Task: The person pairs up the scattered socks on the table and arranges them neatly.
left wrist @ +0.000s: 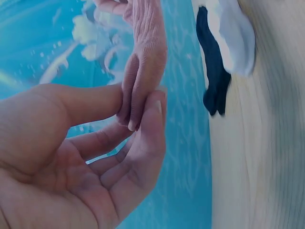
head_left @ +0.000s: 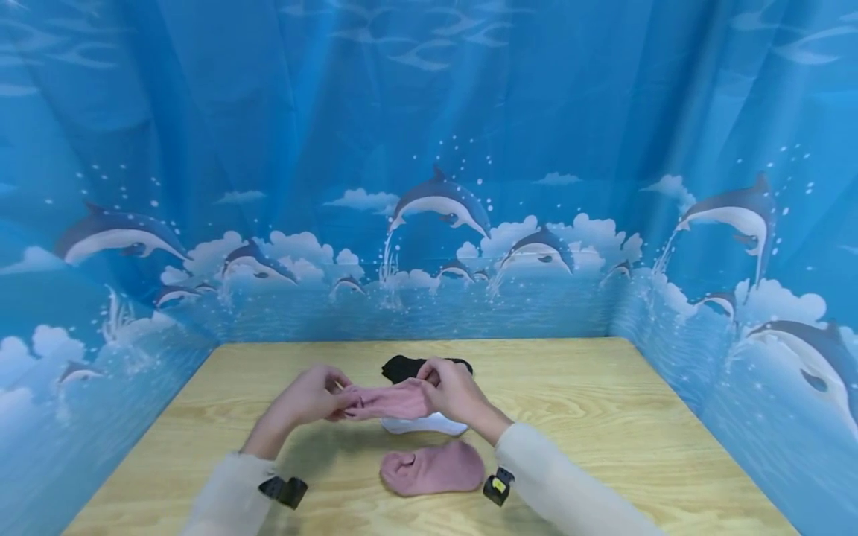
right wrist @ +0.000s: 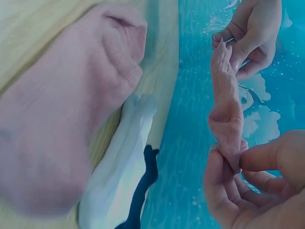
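A pink sock point(head_left: 395, 400) is held stretched sideways above the table between both hands. My left hand point(head_left: 315, 394) pinches one end between thumb and fingers; the left wrist view shows that pinched end point(left wrist: 138, 95) up close. At the other end, my right hand point(head_left: 456, 394) pinches the sock point(right wrist: 226, 114) with thumb and fingertips. Beneath lies a second pink sock point(head_left: 432, 469), flat on the table nearer to me. A white sock point(head_left: 425, 424) lies partly hidden under the held one, and a black sock point(head_left: 405, 368) lies farther back, partly covered by the right hand.
The wood-grain table point(head_left: 570, 417) is enclosed at the back and both sides by a blue curtain point(head_left: 429, 97) printed with dolphins. Small black devices sit on the left wrist point(head_left: 284, 491) and right wrist point(head_left: 497, 487).
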A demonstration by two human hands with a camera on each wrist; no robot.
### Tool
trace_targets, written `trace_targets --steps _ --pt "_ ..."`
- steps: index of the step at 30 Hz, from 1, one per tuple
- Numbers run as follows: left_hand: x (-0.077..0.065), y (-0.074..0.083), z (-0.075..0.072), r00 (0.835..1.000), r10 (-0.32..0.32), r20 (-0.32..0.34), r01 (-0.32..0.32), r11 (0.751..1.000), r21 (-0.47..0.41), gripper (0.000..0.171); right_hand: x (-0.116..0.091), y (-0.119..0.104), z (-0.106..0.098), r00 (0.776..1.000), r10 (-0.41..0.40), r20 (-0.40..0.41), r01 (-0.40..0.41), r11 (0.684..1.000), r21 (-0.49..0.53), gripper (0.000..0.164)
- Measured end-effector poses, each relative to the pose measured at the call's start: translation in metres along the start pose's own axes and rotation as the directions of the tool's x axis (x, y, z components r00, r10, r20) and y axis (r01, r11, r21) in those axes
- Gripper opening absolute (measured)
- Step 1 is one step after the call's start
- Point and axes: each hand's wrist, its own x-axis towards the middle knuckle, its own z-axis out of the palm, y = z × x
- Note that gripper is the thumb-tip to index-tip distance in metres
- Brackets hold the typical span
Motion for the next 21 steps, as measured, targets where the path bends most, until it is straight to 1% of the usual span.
trace_targets --steps 5,9,14,18,21 --pt "-0.008 0.011 0.011 1.0 0.001 0.006 -0.001 0.999 -0.042 0.012 -0.012 0.008 -0.011 1.0 0.0 -0.01 0.0 1.0 -0.007 0.007" --pt "-0.011 0.015 0.017 0.999 0.043 0.016 -0.042 0.997 -0.064 0.012 -0.02 0.011 -0.017 1.0 -0.015 -0.018 0.015 1.0 -0.009 0.009" --pt "-0.014 0.016 0.027 0.997 0.072 0.032 -0.07 0.995 -0.078 0.012 -0.029 0.014 -0.022 0.999 -0.041 -0.005 0.041 0.999 -0.01 0.009" --pt "-0.016 0.016 0.035 0.997 0.076 0.035 -0.072 0.993 -0.099 0.012 -0.033 0.017 -0.023 1.0 -0.017 0.02 0.017 1.0 0.005 0.008" --pt "-0.016 0.016 0.04 0.994 0.1 0.035 -0.096 0.99 -0.102 0.011 -0.036 0.018 -0.025 1.0 0.005 0.031 -0.006 1.0 0.017 0.008"
